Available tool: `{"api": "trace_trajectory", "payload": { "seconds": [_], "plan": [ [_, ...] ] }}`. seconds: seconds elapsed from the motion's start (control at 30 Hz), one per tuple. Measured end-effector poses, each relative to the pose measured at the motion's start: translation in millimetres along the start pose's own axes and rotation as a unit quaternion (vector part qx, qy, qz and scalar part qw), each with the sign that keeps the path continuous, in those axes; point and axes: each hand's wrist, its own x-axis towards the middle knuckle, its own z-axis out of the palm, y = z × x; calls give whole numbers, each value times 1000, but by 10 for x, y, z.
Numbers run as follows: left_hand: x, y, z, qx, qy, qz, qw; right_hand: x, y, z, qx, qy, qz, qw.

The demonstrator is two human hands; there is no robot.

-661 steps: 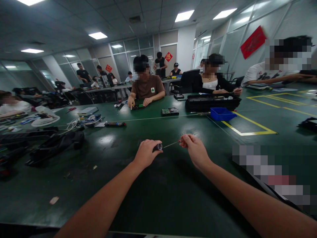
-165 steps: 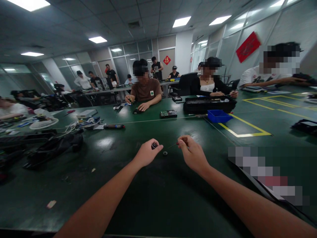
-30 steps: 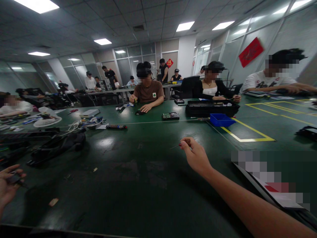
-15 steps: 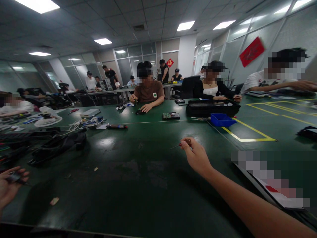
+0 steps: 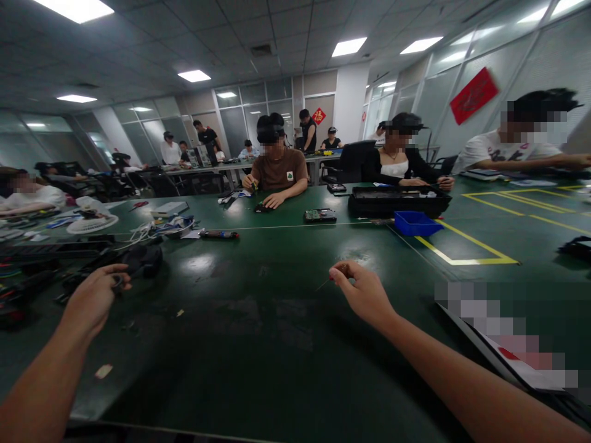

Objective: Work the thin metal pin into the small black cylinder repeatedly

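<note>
While my right hand point(image 5: 364, 294) hovers over the green table point(image 5: 277, 344), its fingers are pinched together on a thin screwdriver point(image 5: 333, 275) whose tip points left. My left hand point(image 5: 95, 298) is out to the left, fingers curled around a small dark part point(image 5: 117, 282), too small to make out, just beside a black bundle point(image 5: 138, 261). A blue bin point(image 5: 412, 223) sits well apart, farther back.

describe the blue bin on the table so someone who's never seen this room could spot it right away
On the long dark green table, look to the far right side, where yellow tape lines mark a rectangle. The blue bin sits at that rectangle's far corner, just in front of a long black tray. It is the only bright blue, open-topped box there.
</note>
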Motion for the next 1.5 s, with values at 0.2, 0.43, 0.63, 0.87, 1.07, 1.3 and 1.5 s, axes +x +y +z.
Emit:
{"api": "trace_trajectory", "payload": {
  "seconds": [0.2, 0.43, 0.63, 0.87, 1.07, 1.3, 1.5],
  "plan": [
    [-394, 529, 685, -52, -153, 73, 984, -21, 4, 31, 2, -25, -7, 1000],
    [-1112, 1078, 1483, -57, -352, 114, 927, -33, 34, 26, 10, -17, -17, 1000],
    [-1710, 1010, 2057, 81, -416, 196, 884, -42, 61, 24, 41, -8, 4, 999],
    [-1850, 714, 2277, 64, -419, 318, 848, -51, 64, 13, 58, 15, 16, 998],
    [-1743, 686, 2245, 19, -394, 309, 866, -79, 22, 18, 166, 9, 7, 986],
    [-1761, 697, 2257, 19, -403, 323, 856, -77, 20, 55, 149, -6, 1, 989],
    [-1756, 679, 2248, 32, -406, 339, 848, -75, -1, 35, 130, -17, 3, 991]
  ]
}}
